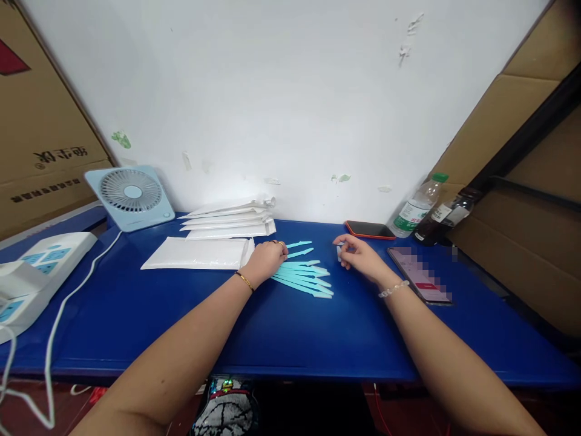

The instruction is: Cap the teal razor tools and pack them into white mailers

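My left hand (267,259) rests on the blue table (290,327), fingers curled over the near ends of several light-blue plastic sticks (303,275) fanned out toward the right. Two more sticks (300,248) lie just behind. My right hand (358,254) is closed in a pinch on a small whitish piece (339,251) to the right of the sticks. A flat white padded envelope (196,253) lies left of my left hand, with a stack of the same envelopes (229,219) behind it.
A pale-blue desk fan (131,197) stands at the back left, and a white device (31,266) with a cable sits further left. A phone with an orange case (368,229), two bottles (420,206) and another phone (420,275) lie on the right. Cardboard boxes flank both sides.
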A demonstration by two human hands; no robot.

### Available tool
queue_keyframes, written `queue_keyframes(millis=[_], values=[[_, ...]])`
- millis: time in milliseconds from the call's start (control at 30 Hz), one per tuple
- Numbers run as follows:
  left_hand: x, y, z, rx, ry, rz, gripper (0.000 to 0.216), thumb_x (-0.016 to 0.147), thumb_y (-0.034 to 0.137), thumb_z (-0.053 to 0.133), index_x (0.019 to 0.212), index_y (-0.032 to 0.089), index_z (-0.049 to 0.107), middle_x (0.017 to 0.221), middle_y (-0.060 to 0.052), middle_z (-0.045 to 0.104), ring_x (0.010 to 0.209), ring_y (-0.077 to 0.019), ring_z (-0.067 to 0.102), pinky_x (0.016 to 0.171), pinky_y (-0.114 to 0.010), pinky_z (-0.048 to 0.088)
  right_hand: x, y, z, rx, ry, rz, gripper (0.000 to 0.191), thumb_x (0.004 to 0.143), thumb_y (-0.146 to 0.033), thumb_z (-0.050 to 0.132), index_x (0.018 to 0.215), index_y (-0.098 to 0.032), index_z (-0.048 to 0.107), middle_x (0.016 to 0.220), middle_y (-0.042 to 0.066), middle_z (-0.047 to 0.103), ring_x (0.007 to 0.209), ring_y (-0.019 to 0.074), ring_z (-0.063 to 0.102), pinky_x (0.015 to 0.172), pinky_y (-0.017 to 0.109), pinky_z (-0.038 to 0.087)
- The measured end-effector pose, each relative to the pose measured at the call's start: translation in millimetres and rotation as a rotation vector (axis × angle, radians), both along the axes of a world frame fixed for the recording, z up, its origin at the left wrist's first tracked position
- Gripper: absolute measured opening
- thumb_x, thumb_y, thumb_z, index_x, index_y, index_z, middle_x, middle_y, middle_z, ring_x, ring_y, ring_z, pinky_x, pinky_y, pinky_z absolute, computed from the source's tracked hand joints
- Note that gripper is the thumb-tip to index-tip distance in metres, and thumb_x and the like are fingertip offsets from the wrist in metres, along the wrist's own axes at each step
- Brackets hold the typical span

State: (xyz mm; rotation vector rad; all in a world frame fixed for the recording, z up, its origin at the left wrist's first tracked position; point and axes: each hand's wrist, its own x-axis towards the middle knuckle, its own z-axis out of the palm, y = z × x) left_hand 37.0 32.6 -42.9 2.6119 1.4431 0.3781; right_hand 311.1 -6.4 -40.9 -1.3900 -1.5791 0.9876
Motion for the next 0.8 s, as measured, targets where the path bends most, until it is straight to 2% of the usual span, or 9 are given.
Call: queue_keyframes(millis=[133,233,300,367,500,700,800], values=[[0,-1,2.5,0.112,0.12,-0.029,0.022,0.089,0.019,0.042,0.089,0.014,0.064,0.086,-0.01,0.066,0.076,-0.0197,0.063,0.071,-0.029,0.045,-6,1,-2.6,-0.145,0.288,0.036,0.029,0.067,-0.029,0.073,0.088,-0.017,0.057,0.065,-0.001,0.06,0.056,0.0114,0.06,0.053,0.023,0.049],[-1,-2,4.0,0.133,0.148,-0.04,0.023,0.088,0.017,0.041,0.091,0.013,0.063,0.087,-0.01,0.065,0.075,-0.0192,0.063,0.069,-0.028,0.045,-2,4,-9.1,-0.176,0.283,0.033,0.031,0.065,-0.035,0.075,0.08,-0.015,0.057,0.064,0.002,0.063,0.057,0.0127,0.061,0.055,0.024,0.05],[-1,-2,3.9,0.132,0.134,-0.047,0.021,0.087,0.016,0.042,0.091,0.014,0.063,0.088,-0.01,0.065,0.075,-0.0192,0.062,0.069,-0.028,0.045,0,6,-12.9,-0.101,0.152,0.012,0.029,0.068,-0.038,0.072,0.08,-0.015,0.058,0.063,0.002,0.062,0.055,0.0124,0.059,0.053,0.024,0.047],[-2,-2,3.1,0.139,0.116,-0.047,0.022,0.087,0.017,0.041,0.092,0.015,0.062,0.088,-0.01,0.064,0.077,-0.0199,0.062,0.07,-0.029,0.045,-2,7,-14.8,0.038,-0.065,-0.019,0.025,0.074,-0.038,0.065,0.085,-0.016,0.061,0.065,0.001,0.061,0.055,0.0121,0.057,0.054,0.024,0.045],[-4,0,1.4,0.136,0.024,-0.035,0.023,0.089,0.018,0.038,0.091,0.015,0.061,0.089,-0.009,0.062,0.079,-0.0202,0.061,0.074,-0.031,0.046,-13,9,-13.4,0.271,-0.509,-0.077,0.023,0.08,-0.037,0.058,0.091,-0.019,0.067,0.076,0.003,0.063,0.066,0.0149,0.058,0.064,0.027,0.046],[-10,0,2.4,0.048,-0.217,-0.062,0.021,0.088,0.017,0.037,0.088,0.016,0.057,0.092,-0.008,0.06,0.083,-0.0185,0.059,0.078,-0.03,0.046,-36,15,-7.4,0.374,-0.94,-0.019,0.017,0.084,-0.023,0.051,0.079,-0.017,0.066,0.083,0.008,0.062,0.068,0.016,0.058,0.065,0.027,0.043],[-13,-1,4.9,-0.015,-0.293,-0.065,0.019,0.086,0.017,0.038,0.083,0.017,0.056,0.088,-0.007,0.061,0.083,-0.0177,0.058,0.077,-0.029,0.046,-39,15,-6.5,0.403,-0.942,-0.057,0.015,0.085,-0.021,0.049,0.08,-0.017,0.063,0.084,0.008,0.064,0.07,0.0171,0.06,0.063,0.026,0.042]])
